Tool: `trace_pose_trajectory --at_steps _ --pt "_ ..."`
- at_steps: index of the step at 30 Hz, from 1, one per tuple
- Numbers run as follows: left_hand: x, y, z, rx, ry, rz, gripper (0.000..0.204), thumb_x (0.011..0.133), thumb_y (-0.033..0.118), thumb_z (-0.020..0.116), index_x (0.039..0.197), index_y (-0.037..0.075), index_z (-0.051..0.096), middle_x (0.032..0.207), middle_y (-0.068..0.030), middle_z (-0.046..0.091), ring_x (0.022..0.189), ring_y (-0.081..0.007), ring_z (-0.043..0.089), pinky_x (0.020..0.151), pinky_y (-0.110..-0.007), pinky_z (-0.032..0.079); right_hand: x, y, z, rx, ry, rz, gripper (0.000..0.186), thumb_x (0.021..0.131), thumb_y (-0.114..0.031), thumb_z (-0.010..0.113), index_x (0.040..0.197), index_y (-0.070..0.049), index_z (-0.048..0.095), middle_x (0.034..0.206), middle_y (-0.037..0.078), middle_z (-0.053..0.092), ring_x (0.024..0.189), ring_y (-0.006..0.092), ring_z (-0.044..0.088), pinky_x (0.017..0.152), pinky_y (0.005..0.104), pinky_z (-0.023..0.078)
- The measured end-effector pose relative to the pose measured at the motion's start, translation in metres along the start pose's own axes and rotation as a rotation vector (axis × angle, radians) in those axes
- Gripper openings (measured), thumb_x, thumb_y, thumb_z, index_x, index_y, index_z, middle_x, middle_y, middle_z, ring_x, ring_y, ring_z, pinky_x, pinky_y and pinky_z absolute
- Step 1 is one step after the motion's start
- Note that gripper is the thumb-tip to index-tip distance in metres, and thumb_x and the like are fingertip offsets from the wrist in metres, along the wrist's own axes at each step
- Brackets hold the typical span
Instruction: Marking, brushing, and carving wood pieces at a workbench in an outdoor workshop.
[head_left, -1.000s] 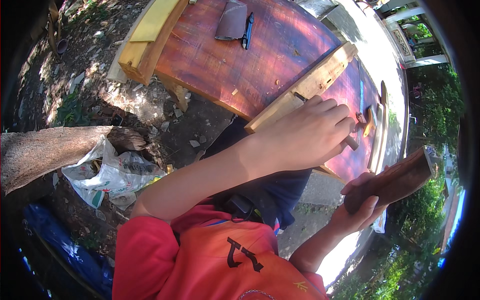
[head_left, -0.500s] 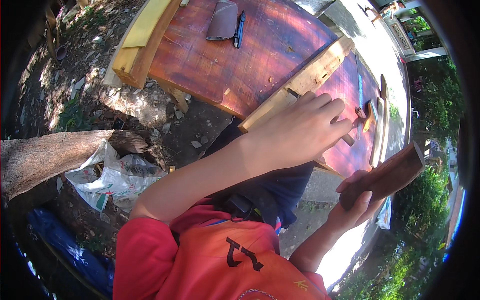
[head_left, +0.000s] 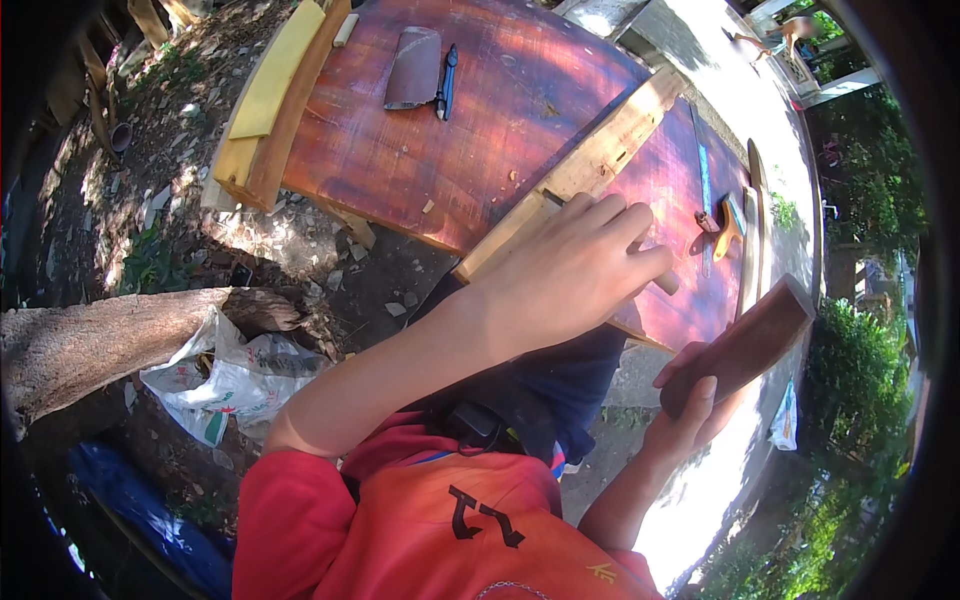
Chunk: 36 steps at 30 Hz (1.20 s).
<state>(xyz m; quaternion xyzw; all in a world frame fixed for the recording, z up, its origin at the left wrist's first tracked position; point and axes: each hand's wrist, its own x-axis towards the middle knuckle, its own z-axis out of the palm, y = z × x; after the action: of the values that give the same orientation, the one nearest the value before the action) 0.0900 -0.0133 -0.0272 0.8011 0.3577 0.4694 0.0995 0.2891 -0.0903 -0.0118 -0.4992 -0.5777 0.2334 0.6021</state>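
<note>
Nearest, beyond the wearer's red-orange shirt (head_left: 470,510), the right hand (head_left: 692,400) is raised just off the table's near right corner, its fingers wrapped around one end of a dark wooden block (head_left: 745,348). Block and table are apart. The left hand (head_left: 590,268) is over the near edge, fingers curled tight around a round tool handle (head_left: 663,279) whose butt pokes out toward the block. A short dark shape shows on the plank past the knuckles; whether blade or slot, I cannot tell. Good handling likely means a steady handle, square, light contact from the block, and knuckles clear.

The pale plank (head_left: 632,118) runs from the near edge of the reddish table (head_left: 490,130) to its far edge. Right of it lie a blue strip (head_left: 703,150) and a yellow-handled tool (head_left: 729,230); toward the far left, a curled brown sheet (head_left: 413,68) beside a slim dark tool (head_left: 447,85).
</note>
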Motion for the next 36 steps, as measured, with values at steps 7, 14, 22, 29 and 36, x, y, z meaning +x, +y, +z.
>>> trace_pose_trajectory --at_steps 7,14,22,29,36 --pt "0.002 0.001 -0.003 0.004 -0.076 -0.062 0.030 0.084 0.006 0.073 0.113 0.010 0.069 0.100 -0.0079 0.056 0.100 -0.0282 0.061 0.089 -0.043 0.051 -0.012 0.009 0.002 0.117 0.060 0.106 0.056 0.100 -0.032 0.063 0.139 0.000 0.038 0.100 0.013 0.061 0.077 0.0165 0.060 0.072 0.0303 0.050" --pt "0.004 0.000 -0.004 0.036 -0.099 -0.073 0.030 0.084 0.004 0.074 0.113 0.010 0.068 0.100 -0.0079 0.058 0.099 -0.0276 0.062 0.090 -0.043 0.052 -0.047 0.010 0.019 0.204 -0.318 0.414 0.065 0.100 -0.030 0.059 0.149 0.001 0.030 0.108 0.014 0.058 0.086 0.0186 0.060 0.078 0.0325 0.051" --pt "0.009 -0.002 -0.001 0.010 -0.128 -0.064 0.031 0.085 0.005 0.074 0.115 0.010 0.069 0.100 -0.0074 0.058 0.099 -0.0287 0.062 0.091 -0.043 0.051 -0.055 0.012 0.032 0.372 0.025 0.208 0.073 0.104 -0.030 0.056 0.158 -0.001 0.017 0.112 0.015 0.056 0.094 0.0210 0.061 0.084 0.0349 0.051" --pt "0.005 -0.003 -0.001 -0.020 -0.134 -0.130 0.031 0.087 0.005 0.073 0.117 0.010 0.070 0.100 -0.0093 0.059 0.100 -0.0311 0.063 0.089 -0.044 0.052 -0.045 0.001 0.031 0.360 0.026 0.228 0.075 0.102 -0.031 0.055 0.159 0.002 0.018 0.111 0.015 0.058 0.087 0.0225 0.063 0.078 0.0330 0.052" --pt "0.004 -0.005 -0.001 0.012 -0.145 -0.134 0.031 0.089 0.007 0.072 0.120 0.009 0.071 0.101 -0.0106 0.060 0.102 -0.0321 0.063 0.090 -0.044 0.052 -0.063 0.001 0.039 0.455 -0.438 0.548 0.049 0.107 -0.027 0.052 0.142 -0.001 0.030 0.115 0.014 0.057 0.097 0.0215 0.062 0.090 0.0377 0.052"
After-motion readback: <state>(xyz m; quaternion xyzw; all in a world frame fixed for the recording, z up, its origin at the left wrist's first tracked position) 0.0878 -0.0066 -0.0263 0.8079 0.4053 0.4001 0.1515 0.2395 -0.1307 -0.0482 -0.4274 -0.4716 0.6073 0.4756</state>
